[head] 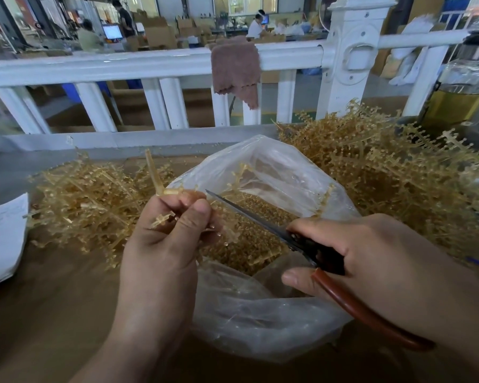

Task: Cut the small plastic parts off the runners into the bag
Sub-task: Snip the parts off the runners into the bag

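1. Left hand point(163, 239): fingers and thumb curled tightly round an amber plastic runner point(153, 172). Its stem stands up past the knuckles, and short branches show beside the thumb.
2. Right hand point(371, 261): closed on the red-handled scissors point(260, 221). The blade tip lies just beside the left fingertips (whether the blades are parted cannot be told).
3. Clear plastic bag point(260, 322): lies open-mouthed on the brown surface point(53, 313) between and beneath the hands. A bed of cut parts point(249, 233) fills its bottom.
4. Heaps of runners: one to the left point(89, 200), a taller one to the right point(385, 167), both touching the bag.
5. Hazard, fingers: the tip works very near the left thumb and forefinger, so a hurried snip could probably nick skin.
6. Hazard, loss of parts: the held runner sits over the bag's left rim rather than its middle. Pieces cut there could spring outward and land in the left heap.
7. Hazard, bag: the point passes close to the thin film and could pierce it.
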